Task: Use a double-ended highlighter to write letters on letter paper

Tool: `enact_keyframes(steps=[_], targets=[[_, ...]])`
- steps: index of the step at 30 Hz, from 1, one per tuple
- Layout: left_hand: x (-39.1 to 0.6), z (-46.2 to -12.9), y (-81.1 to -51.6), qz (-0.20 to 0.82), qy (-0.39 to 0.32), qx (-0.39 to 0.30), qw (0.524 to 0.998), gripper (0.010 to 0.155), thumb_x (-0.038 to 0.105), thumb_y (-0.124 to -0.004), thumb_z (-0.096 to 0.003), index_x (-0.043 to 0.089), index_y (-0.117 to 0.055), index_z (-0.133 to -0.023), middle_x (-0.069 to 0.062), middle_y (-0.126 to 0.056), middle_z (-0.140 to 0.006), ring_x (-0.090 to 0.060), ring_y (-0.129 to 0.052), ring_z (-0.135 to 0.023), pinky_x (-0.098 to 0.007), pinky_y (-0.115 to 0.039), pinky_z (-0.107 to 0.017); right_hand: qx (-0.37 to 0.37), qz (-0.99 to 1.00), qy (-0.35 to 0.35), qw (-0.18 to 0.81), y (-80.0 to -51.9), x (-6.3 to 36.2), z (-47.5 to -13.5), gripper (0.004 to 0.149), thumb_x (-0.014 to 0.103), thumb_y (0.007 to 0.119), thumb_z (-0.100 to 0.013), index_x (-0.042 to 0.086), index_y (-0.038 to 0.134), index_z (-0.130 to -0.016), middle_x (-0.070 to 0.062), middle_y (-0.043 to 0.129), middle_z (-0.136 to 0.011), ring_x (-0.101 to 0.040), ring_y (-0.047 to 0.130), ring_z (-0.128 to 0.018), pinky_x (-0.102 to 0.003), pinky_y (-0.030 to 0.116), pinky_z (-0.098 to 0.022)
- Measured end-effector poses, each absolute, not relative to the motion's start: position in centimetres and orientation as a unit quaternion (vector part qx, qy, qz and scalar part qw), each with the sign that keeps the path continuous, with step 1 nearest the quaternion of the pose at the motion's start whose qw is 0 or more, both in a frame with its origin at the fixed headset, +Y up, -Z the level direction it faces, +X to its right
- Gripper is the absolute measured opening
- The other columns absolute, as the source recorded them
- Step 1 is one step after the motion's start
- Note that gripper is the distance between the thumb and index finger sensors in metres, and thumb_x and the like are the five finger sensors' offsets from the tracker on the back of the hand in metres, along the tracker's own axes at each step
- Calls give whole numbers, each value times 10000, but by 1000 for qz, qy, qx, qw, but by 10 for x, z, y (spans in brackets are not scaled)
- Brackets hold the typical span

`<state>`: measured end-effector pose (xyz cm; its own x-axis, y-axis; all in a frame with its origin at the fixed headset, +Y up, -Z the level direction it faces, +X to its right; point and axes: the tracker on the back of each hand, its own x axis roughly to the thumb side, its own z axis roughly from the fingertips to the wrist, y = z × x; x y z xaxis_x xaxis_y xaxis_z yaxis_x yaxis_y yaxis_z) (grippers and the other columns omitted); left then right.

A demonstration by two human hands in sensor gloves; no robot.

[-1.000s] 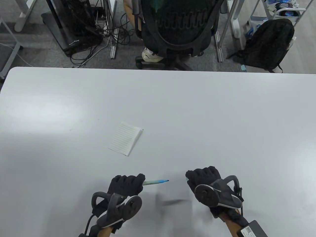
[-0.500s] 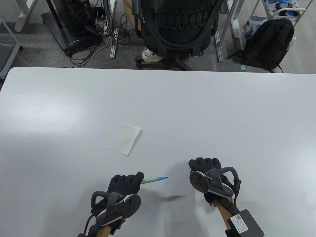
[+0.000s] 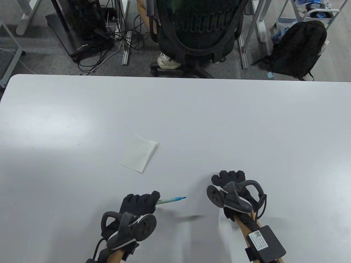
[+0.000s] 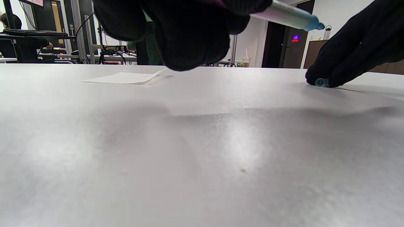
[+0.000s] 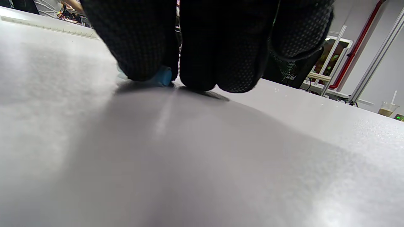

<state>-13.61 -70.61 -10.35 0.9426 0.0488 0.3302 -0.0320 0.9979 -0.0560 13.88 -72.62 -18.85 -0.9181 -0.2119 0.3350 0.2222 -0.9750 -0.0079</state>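
Note:
My left hand (image 3: pixel 139 204) grips a pale double-ended highlighter (image 3: pixel 171 200) near the table's front edge. Its bare blue tip points right, and the barrel (image 4: pixel 288 17) juts out from my curled fingers (image 4: pixel 189 31) in the left wrist view. To its right, my right hand (image 3: pixel 229 178) has its fingers bent down onto the table. They pinch a small blue highlighter cap (image 4: pixel 321 82) against the surface, and the cap (image 5: pixel 161 76) peeks out under the fingertips (image 5: pixel 221 47). The lined letter paper (image 3: pixel 138 156) lies flat, farther back and left of both hands, with one corner curled.
The white table (image 3: pixel 246 123) stretches wide around the paper. Beyond its far edge stand an office chair (image 3: pixel 197 30) with a seated person, tangled cables (image 3: pixel 93 35) and a black backpack (image 3: pixel 299 49) on the floor.
My right hand has moved forward, away from the front edge, and lowered its fingertips with the cap onto the table. The left hand with the highlighter has barely shifted.

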Motion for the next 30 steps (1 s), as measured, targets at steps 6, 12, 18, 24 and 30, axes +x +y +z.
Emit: enact_keyframes(steps=[6, 12, 18, 24, 30], targets=[[-138, -104, -706, 21, -163, -26, 986, 520, 335, -588, -594, 279, -566, -1111, 52, -793, -1035, -153, -898, -883, -542, -693, -795, -163, -983, -27, 84, -730, 146, -186, 467, 333, 778, -511, 203, 784, -960, -181, 838, -970, -435, 864, -832, -659, 670, -632], [-138, -105, -706, 23, -162, -25, 986, 521, 340, -587, -595, 282, -563, -1111, 65, -791, -1037, -149, -897, -886, -537, -695, -795, -165, -984, -14, 63, -721, 150, -176, 531, 348, 766, -514, 182, 721, -1017, -209, 791, -1011, -462, 831, -857, -669, 654, -638], [-139, -104, -706, 24, -160, -26, 986, 521, 348, -586, -595, 294, -556, -1112, 75, -788, -1043, -146, -896, -893, -533, -695, -796, -178, -984, 18, 23, -706, 145, -152, 551, 354, 755, -522, 168, 699, -1037, -231, 758, -1032, -477, 812, -867, -677, 645, -638], [-141, -101, -708, 26, -159, -27, 987, 519, 360, -582, -598, 301, -552, -1113, 80, -788, -1046, -140, -897, -897, -527, -696, -795, -184, -982, 27, 14, -702, 136, -131, 558, 359, 749, -524, 162, 690, -1043, -233, 755, -1033, -475, 815, -864, -675, 647, -638], [-143, -97, -708, 24, -153, -22, 988, 520, 365, -579, -600, 302, -545, -1115, 82, -784, -1050, -141, -898, -896, -523, -698, -794, -187, -982, 32, 1, -698, 134, -119, 566, 362, 746, -525, 157, 682, -1048, -238, 751, -1035, -475, 815, -864, -675, 648, -637]])
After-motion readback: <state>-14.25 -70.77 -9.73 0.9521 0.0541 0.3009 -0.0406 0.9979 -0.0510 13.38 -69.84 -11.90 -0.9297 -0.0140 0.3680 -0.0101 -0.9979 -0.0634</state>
